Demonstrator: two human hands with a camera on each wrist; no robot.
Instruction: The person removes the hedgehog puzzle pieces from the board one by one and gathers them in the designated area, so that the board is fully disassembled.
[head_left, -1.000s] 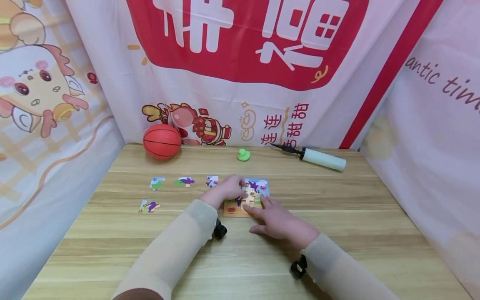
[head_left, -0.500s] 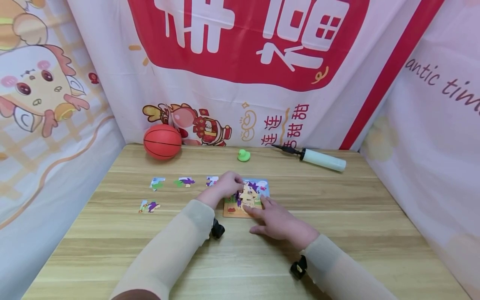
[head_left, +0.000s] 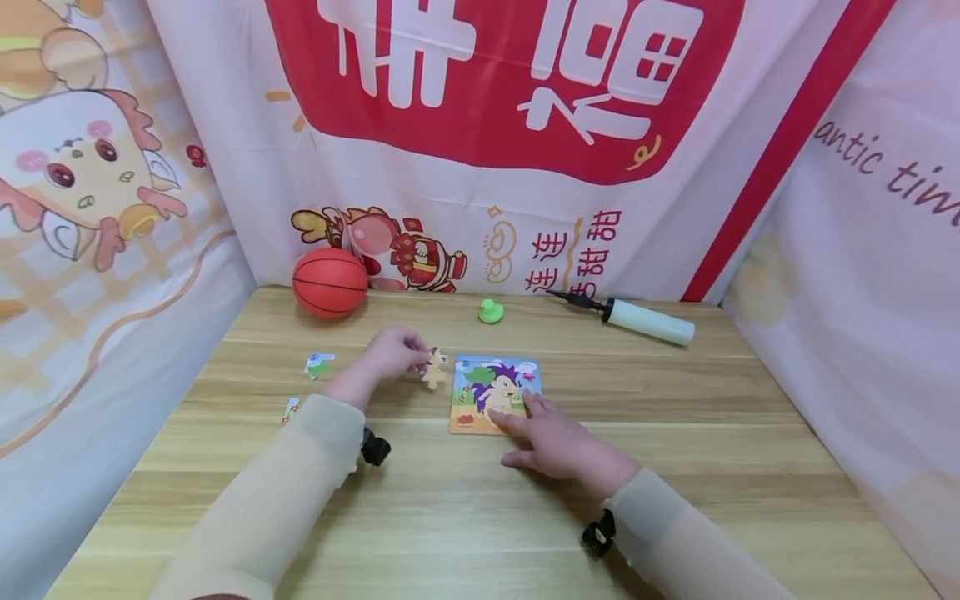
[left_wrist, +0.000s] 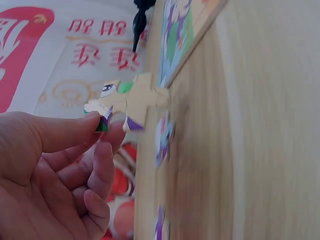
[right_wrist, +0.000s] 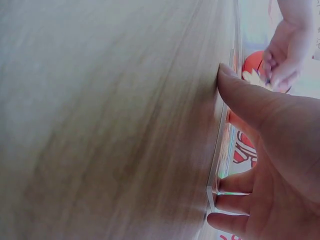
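My left hand [head_left: 393,354] pinches a cream jigsaw piece [left_wrist: 137,100] between thumb and fingers, up off the table. An eye and bits of purple and green are printed on this piece. To its right lies the square puzzle board [head_left: 467,400], with a purple-spined hedgehog picture. Fingers fairly straight and spread, my right hand [head_left: 558,437] rests at the board's lower right edge. In the right wrist view its fingertips [right_wrist: 227,217] touch along the board's edge. Below the held piece, the left wrist view has a loose jigsaw piece [left_wrist: 164,137] on the table.
Two more loose pieces, a green-and-blue one [head_left: 319,365] and one partly behind the left sleeve [head_left: 292,408], lie at the left. Along the back stand a red ball [head_left: 330,283], a green toy duck [head_left: 491,312] and a hand pump [head_left: 648,322], before a hanging cloth [head_left: 420,183].
My left hand has moved left from the board to above the loose pieces, and a pinched jigsaw piece now shows in it. My right hand has stayed put.
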